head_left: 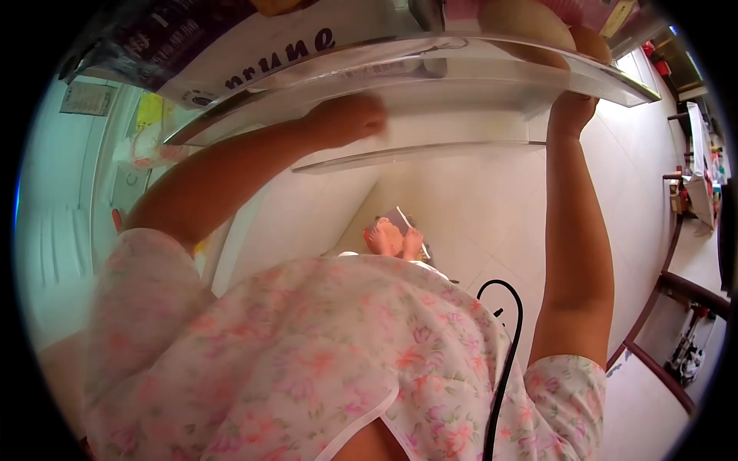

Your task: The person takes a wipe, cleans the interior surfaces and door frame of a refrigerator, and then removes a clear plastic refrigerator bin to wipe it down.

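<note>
Found at the top of the view: one clear tray point(461, 69) with a shiny rim, forward of the body and above the lap line. Noted in or on it, at left, one bag point(254, 42) in purple and white, printed "prune"; cannot see the contents. Noted at right, through or above the rim, one rounded pale object point(530, 27), with one smaller brown shape point(590, 46) close beside it; cannot identify either.

Counted two hands. Left hand point(355, 119): seen below the tray near the bag end, blurred, apparently curled; cannot tell whether touching or pinching anything. Right hand point(575, 114): seen at the right end of the tray, apparently touching it, partly hidden by the rim; cannot tell whether spread or pressed together.

Observed below the tray one pale panel edge point(430, 152). Recorded at left, near the left forearm, one yellow packet point(151, 111), with one clear bag point(150, 146) just beneath; cannot make out the contents.

Counted further: two bare feet point(396, 240) far below, one black cable point(507, 369) down the floral shirt point(307, 346).
</note>
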`<action>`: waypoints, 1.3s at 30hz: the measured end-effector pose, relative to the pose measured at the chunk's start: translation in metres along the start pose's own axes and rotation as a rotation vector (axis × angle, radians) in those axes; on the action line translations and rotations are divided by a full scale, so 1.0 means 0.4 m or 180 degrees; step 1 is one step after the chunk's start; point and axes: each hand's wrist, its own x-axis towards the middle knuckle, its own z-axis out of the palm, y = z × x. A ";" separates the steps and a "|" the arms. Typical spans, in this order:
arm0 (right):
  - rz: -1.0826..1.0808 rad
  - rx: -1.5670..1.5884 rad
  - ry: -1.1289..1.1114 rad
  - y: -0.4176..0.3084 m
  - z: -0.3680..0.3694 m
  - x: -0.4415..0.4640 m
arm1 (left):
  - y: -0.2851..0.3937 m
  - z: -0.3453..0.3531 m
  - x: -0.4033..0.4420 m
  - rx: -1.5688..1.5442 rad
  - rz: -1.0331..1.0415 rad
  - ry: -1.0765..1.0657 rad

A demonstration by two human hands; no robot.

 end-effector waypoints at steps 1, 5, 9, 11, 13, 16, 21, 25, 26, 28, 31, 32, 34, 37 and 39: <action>-0.0042 0.0043 0.0001 -0.002 0.006 0.003 | 0.007 0.006 0.033 -0.0165 -0.0221 0.0469; -0.0203 -0.0003 -0.0091 -0.002 -0.003 0.031 | 0.150 -0.009 0.280 -0.1057 0.0684 0.1368; 0.0361 0.0506 -0.0089 0.006 -0.003 0.042 | 0.186 0.018 0.355 -0.0864 0.0836 0.0812; 0.0085 0.0443 -0.0030 -0.036 -0.001 0.026 | 0.181 0.011 0.346 -0.0678 0.0852 0.0283; 0.0052 0.0405 0.0018 -0.027 -0.012 0.038 | 0.150 -0.023 0.285 -0.0629 0.0803 0.0017; 0.0088 0.0857 0.0162 -0.016 -0.005 0.034 | 0.081 -0.006 0.171 -0.0743 0.0865 0.0013; -0.0031 0.0935 0.0208 0.009 0.008 0.031 | -0.023 -0.017 -0.050 0.0223 0.0206 -0.1269; -0.0083 0.0909 0.0188 -0.001 0.009 0.030 | -0.004 -0.021 -0.078 0.0516 -0.0305 -0.1430; -0.0100 0.0947 0.0215 -0.010 0.009 0.035 | -0.008 -0.023 -0.069 -0.0049 -0.0357 -0.0658; -0.0129 0.0375 0.0183 -0.031 0.006 0.018 | 0.000 -0.033 -0.006 -0.0112 0.0377 0.1102; -0.0178 0.0442 0.0086 -0.028 0.018 0.025 | 0.034 -0.036 0.085 -0.0222 0.0629 0.1162; -0.0178 0.0438 0.0084 -0.030 0.022 0.026 | 0.047 -0.026 0.125 -0.0224 0.0958 0.1335; 0.0024 0.0505 0.0107 -0.048 0.020 0.022 | 0.158 -0.074 0.147 -0.1319 -0.0234 0.0375; 0.0251 0.0626 0.0048 -0.063 0.013 0.016 | 0.101 -0.003 0.170 -0.1483 -0.0500 0.0245; 0.0220 0.0692 -0.0005 -0.024 0.008 0.025 | 0.016 0.020 0.162 -0.0811 0.0359 0.0795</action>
